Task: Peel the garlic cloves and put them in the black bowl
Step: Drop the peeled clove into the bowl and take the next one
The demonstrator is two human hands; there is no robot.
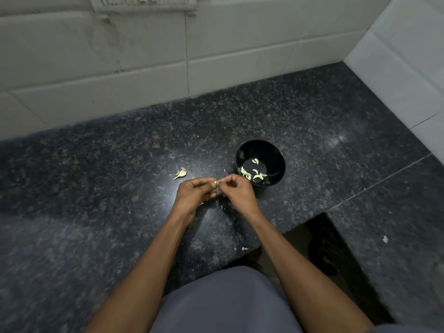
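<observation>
Both hands (216,188) pinch garlic clove (215,183).

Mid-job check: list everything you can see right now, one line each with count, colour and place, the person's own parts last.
bowl: one, black, on the counter right of the hands
peeled cloves: several, pale yellow, inside the bowl
garlic piece: one small cluster, cream, on the counter left of the bowl
clove: one, pale tan, pinched between both hands
skin scraps: a few, white, scattered on the counter near the front edge
counter: one, dark speckled stone
wall tiles: white, behind and to the right
switch plate: one, white, top of the wall
left hand: pinches the clove
right hand: pinches the clove
</observation>
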